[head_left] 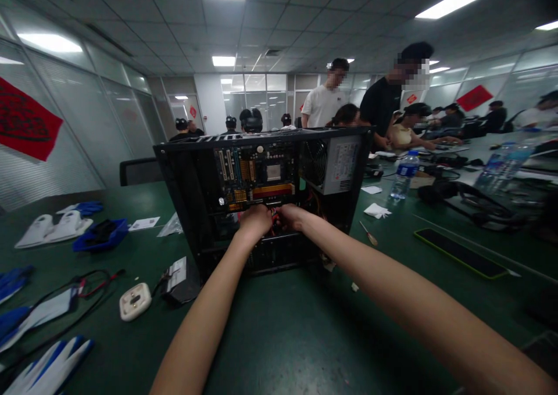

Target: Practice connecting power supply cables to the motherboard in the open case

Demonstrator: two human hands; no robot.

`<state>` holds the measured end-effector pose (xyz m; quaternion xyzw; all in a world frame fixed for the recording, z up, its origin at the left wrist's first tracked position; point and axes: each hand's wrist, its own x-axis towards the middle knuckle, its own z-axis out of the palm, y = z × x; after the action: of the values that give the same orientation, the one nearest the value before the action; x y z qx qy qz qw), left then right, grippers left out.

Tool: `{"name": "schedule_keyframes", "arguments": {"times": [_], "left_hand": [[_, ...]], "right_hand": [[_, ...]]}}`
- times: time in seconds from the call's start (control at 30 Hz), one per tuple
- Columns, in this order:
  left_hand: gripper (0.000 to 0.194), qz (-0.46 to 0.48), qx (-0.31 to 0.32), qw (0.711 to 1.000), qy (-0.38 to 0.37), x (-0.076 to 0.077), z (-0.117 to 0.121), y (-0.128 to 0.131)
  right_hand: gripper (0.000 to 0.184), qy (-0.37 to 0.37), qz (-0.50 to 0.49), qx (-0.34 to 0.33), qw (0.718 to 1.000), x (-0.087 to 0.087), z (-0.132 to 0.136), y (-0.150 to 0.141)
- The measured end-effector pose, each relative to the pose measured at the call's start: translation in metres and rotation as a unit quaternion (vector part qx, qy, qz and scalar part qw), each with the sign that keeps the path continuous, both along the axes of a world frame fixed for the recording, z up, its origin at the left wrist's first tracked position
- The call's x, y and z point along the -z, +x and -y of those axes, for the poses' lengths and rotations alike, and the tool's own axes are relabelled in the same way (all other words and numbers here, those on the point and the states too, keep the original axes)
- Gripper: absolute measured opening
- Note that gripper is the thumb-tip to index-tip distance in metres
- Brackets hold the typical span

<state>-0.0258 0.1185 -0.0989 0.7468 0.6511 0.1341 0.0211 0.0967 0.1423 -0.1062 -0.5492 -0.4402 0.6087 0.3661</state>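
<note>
An open black computer case (174, 194) stands before me with its inside facing me. My left hand (256, 219) reaches into its lower middle, fingers curled and mostly hidden behind the back of the hand. Beside it, my right hand (291, 216) is closed on thin red and dark cables (275, 213) that show between the two hands. Just above the hands is the motherboard (238, 171), with a pale square processor (274, 172) and a red and yellow memory slot area (272, 190). A power supply (340, 164) sits at the case's upper right.
On the green table (270, 331), a black boxy part (181, 284), white square piece (135, 301), blue tray (100, 236) and gloves (52, 366) lie left. To the right are a screwdriver (368, 233), water bottle (405, 175) and black pad (460, 252). Other people work beyond.
</note>
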Motion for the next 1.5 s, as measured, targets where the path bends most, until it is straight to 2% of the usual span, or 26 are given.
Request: {"name": "schedule_keyframes", "arguments": {"times": [0.23,0.83,1.07,1.5], "left_hand": [[0.042,0.000,0.005,1.000,-0.001,-0.0012,0.0018,0.0003],[0.040,0.038,0.008,0.999,-0.017,-0.0052,0.0074,0.0009],[0.040,0.035,0.009,0.999,-0.018,-0.0070,0.0088,0.0026],[0.038,0.034,0.014,0.999,-0.009,-0.0046,0.0068,0.0025]], "right_hand": [[0.032,-0.020,-0.003,0.035,0.999,0.0004,0.0008,-0.0080],[0.030,-0.032,-0.043,0.045,0.998,0.0009,0.0039,-0.0051],[0.034,-0.029,-0.052,0.042,0.997,0.0022,0.0024,-0.0047],[0.030,-0.021,-0.050,0.047,0.997,0.0073,-0.0042,-0.0046]]}}
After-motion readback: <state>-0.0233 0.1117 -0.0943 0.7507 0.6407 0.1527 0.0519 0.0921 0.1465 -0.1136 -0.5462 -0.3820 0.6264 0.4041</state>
